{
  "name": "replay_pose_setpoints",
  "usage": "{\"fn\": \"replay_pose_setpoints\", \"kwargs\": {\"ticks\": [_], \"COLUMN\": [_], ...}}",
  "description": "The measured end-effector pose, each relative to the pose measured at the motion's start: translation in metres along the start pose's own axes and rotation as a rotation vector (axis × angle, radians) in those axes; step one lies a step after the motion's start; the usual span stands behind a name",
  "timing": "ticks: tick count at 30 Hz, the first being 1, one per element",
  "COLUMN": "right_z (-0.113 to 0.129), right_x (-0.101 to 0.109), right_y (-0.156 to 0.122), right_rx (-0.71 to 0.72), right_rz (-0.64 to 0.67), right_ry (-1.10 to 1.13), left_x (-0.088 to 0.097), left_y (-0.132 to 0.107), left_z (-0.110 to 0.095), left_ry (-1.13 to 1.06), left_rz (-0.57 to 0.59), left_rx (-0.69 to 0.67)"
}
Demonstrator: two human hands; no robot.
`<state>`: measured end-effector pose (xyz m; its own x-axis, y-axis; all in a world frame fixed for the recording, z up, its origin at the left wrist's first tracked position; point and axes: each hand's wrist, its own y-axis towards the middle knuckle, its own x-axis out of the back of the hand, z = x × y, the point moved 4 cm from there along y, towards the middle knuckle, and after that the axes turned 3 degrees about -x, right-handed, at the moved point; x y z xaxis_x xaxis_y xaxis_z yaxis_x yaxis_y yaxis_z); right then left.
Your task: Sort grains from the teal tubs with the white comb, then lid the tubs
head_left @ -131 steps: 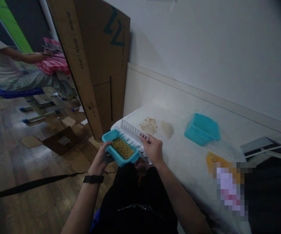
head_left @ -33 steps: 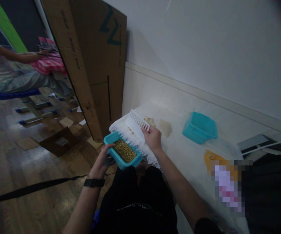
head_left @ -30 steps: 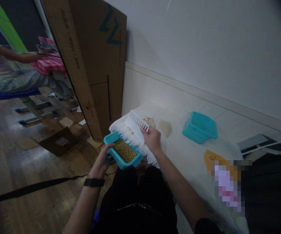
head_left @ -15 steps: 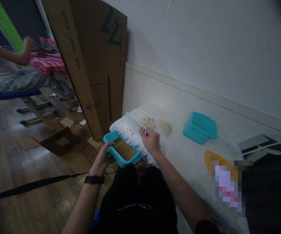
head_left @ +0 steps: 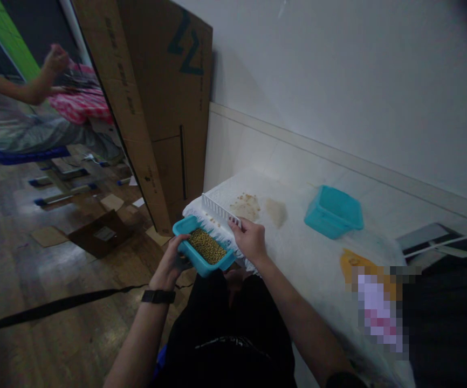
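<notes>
My left hand (head_left: 169,263) grips a small turquoise tray (head_left: 185,226) full of yellowish beans (head_left: 206,246), held just below the near edge of a white fringed cloth (head_left: 298,253) that covers a table. My right hand (head_left: 250,240) is closed on a white slotted plastic scraper (head_left: 216,208), standing on edge on the cloth close to the tray. A few loose beans lie by the scraper. Two small piles, brownish beans (head_left: 246,204) and pale grains (head_left: 276,211), sit further back on the cloth.
A second turquoise tray (head_left: 333,212) stands upside down on the cloth to the right. Tall cardboard sheets (head_left: 152,97) lean against the wall on the left. Another person's arm (head_left: 23,89) is raised at far left, above a wooden floor with cardboard scraps.
My right hand has lowered the scraper from a tilted, raised pose to upright on the cloth and drawn it toward the tray. The other person's hand at far left has lifted.
</notes>
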<state>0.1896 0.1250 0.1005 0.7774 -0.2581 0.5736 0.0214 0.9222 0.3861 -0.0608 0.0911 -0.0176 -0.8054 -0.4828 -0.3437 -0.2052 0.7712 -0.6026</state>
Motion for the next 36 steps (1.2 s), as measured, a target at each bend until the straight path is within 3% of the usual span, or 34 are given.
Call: {"fn": "replay_pose_setpoints", "kwargs": {"ticks": [7,13,20,30,36], "right_z": [-0.007,-0.031,-0.039,-0.066,-0.063], "right_x": [0.003,0.015,0.012,0.051,0.052], "right_y": [-0.006,0.004,0.023,0.031,0.011], "right_rx": [-0.027,-0.145,-0.240,-0.331,-0.356], "right_rz": [-0.030,-0.200,-0.175,-0.246,-0.265], "right_ry": [0.084,0.128,0.183,0.188,0.232], "left_x": [-0.001,-0.004,-0.009,-0.010,-0.009], "left_y": [-0.002,-0.009,-0.016,-0.013,-0.012], "left_z": [-0.002,-0.003,-0.004,-0.002,-0.001], "left_ry": [0.035,0.036,0.065,0.072,0.077], "left_rz": [-0.017,-0.006,-0.008,-0.019,0.008], "left_rx": [-0.030,-0.048,-0.011,0.000,-0.008]}}
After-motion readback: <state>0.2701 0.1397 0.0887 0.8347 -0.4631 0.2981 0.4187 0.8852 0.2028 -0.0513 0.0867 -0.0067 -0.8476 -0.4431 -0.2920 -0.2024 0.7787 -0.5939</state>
